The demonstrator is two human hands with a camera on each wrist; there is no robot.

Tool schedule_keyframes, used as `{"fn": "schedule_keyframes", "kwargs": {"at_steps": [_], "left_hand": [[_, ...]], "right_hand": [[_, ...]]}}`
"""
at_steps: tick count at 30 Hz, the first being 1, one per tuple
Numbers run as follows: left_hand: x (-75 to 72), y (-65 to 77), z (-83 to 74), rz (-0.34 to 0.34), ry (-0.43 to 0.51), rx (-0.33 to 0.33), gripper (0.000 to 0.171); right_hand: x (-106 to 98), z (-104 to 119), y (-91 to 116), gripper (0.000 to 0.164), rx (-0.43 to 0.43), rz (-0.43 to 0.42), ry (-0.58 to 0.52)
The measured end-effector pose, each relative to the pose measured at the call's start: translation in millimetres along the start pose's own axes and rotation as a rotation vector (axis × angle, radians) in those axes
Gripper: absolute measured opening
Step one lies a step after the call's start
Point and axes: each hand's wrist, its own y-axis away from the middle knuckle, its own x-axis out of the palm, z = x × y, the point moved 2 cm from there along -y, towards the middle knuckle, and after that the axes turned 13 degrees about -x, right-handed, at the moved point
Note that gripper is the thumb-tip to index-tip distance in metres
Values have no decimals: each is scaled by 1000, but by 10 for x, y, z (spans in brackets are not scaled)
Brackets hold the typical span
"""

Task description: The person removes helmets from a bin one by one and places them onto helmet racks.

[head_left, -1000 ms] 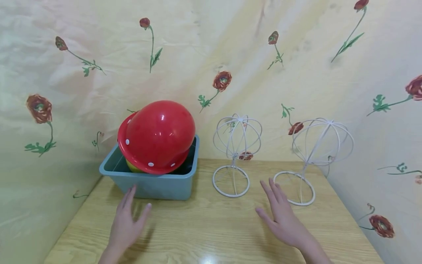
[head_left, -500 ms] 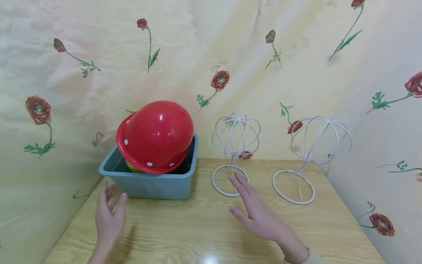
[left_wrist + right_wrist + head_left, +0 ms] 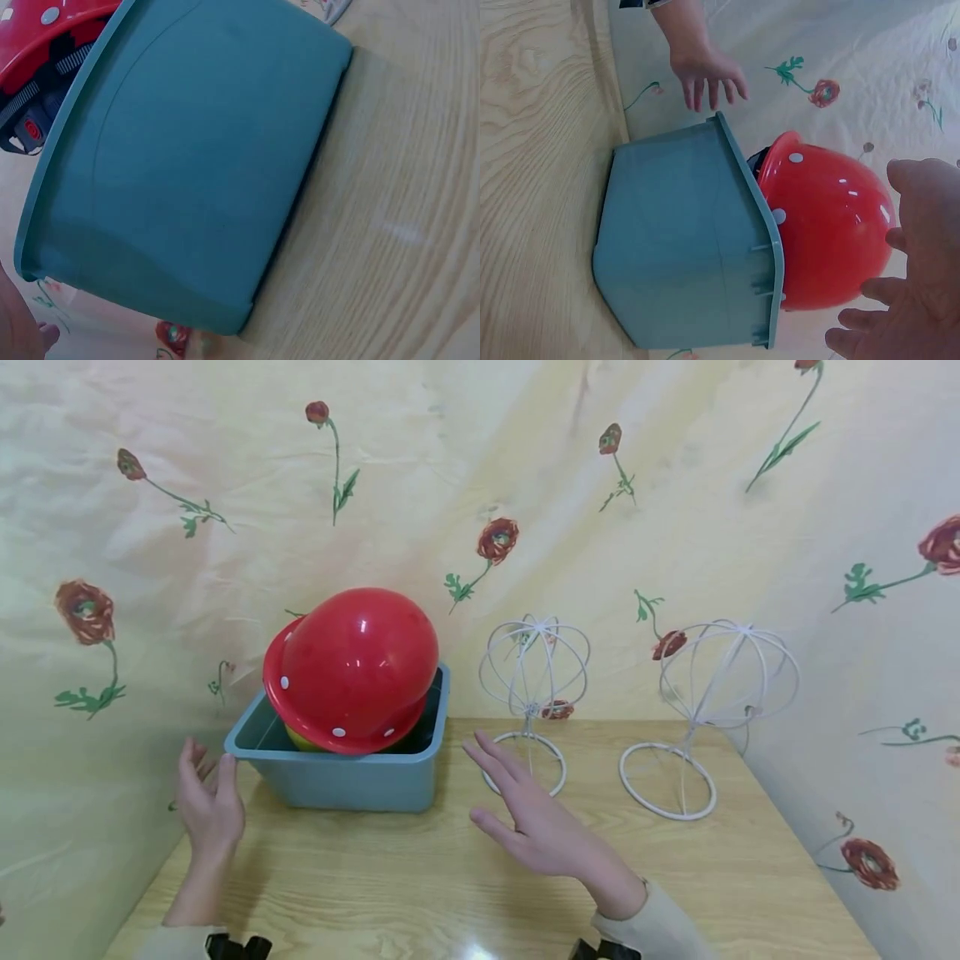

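A red hard hat [image 3: 360, 668] with white rivets sits tilted in a blue-green plastic bin [image 3: 352, 781]. Its black strap [image 3: 45, 97] shows in the left wrist view. Something yellow [image 3: 300, 739] peeks out beneath it, mostly hidden. My left hand [image 3: 210, 802], fingers slightly bent, is beside the bin's front left corner, thumb close to the rim, holding nothing. My right hand [image 3: 532, 822] hovers to the right of the bin, empty, its fingers spread and pointing forward. It overlaps the base of the nearer white wire stand [image 3: 534, 677] in the head view.
Another white wire stand [image 3: 727, 685], leaning a little, stands farther right on the wooden table [image 3: 420, 893]. Floral cloth [image 3: 480, 460] hangs behind the table and along both sides.
My left hand has moved left and forward to the bin's corner. My right hand has swung left from the far right stand toward the bin. The hat, bin and stands have stayed put.
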Motion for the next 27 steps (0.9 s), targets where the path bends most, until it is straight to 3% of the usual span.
{"fn": "schedule_keyframes", "kwargs": {"at_steps": [3, 5, 7, 10, 13, 15, 22, 27], "left_hand": [[38, -55, 13, 53, 9, -75, 67], [77, -84, 29, 90, 18, -123, 68], [122, -97, 43, 123, 17, -175, 68], [184, -101, 59, 144, 13, -247, 68], [236, -89, 69, 167, 30, -294, 68], [261, -83, 69, 176, 35, -314, 68], [288, -85, 65, 176, 13, -327, 69], [262, -91, 70, 160, -2, -309, 68]], "right_hand": [[13, 7, -107, 75, -7, -31, -2], [33, 27, -191, 75, -17, -71, -58], [77, 49, -286, 71, -30, -122, -172], [168, 109, -452, 60, -7, -158, -483], [257, 166, -616, 52, 91, -170, -776], [287, 188, -716, 53, 171, -200, -896], [218, 118, -1005, 62, 397, -417, -1138], [137, 70, -1213, 62, 513, -413, -1311]]}}
